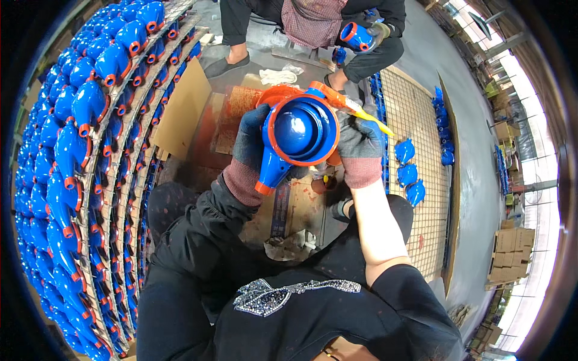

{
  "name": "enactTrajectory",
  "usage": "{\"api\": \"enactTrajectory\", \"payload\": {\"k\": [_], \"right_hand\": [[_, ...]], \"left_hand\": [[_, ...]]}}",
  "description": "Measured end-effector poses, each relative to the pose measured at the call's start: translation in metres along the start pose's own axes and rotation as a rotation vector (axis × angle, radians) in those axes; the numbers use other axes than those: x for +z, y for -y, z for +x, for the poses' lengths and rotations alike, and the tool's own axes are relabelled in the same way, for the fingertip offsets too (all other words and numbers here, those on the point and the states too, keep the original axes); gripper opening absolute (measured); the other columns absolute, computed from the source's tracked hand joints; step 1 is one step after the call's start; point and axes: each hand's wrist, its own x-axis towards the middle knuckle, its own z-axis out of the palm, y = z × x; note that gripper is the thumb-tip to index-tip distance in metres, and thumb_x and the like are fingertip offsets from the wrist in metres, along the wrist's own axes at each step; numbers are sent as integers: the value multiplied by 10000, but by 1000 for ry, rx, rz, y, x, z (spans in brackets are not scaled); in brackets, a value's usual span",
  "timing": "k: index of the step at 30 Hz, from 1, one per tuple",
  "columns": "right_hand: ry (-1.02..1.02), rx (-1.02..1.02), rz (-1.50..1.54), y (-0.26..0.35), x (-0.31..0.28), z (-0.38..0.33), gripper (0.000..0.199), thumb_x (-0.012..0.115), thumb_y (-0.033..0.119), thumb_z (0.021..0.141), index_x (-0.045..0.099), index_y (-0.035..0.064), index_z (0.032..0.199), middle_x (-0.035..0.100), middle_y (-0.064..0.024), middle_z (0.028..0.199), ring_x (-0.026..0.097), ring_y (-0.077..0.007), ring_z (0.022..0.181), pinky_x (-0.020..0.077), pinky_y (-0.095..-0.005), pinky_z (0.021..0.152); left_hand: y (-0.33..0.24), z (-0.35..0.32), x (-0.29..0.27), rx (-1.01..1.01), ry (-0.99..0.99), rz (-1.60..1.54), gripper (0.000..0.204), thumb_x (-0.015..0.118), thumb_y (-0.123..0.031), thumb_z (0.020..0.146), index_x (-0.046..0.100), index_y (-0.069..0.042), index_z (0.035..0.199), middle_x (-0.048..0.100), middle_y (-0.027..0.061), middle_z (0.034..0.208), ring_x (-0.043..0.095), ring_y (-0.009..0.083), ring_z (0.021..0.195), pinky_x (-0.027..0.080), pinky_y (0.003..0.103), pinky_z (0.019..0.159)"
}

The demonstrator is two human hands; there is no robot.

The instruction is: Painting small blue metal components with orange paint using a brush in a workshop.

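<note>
From here I see both forearms [379,225] reaching forward, a blue casting [295,127] held between the hands.
Its round orange-rimmed mouth faces my camera; its long axis slants, spout [274,171] pointing lower left. The left hand [250,141] grasps its left side, the right hand [360,139] its right, also gripping a brush [368,117].

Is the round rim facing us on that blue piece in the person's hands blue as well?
No, the rim is orange, standing out against the glossy blue inside of the blue piece.
</note>
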Motion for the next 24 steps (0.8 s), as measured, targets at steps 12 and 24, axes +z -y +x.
{"api": "enactTrajectory", "payload": {"k": [12,24], "right_hand": [[-100,45,-14,-16,-28,16,270,485,-116,853,538,-9,1095,603,-137,1101,592,-274,1137,519,-419,1014],[-99,-238,-649,22,30,3,279,573,-5,746,571,-13,1025,596,-118,1066,593,-203,968,484,-320,940]], "left_hand": [[9,-3,-3,9,-88,78,677,512,-605,903,494,-98,1350,640,174,1200,706,324,911,637,424,635],[-16,7,-5,195,-106,67,707,486,-598,923,443,-42,1359,615,211,1132,665,330,940,591,404,841]]}}
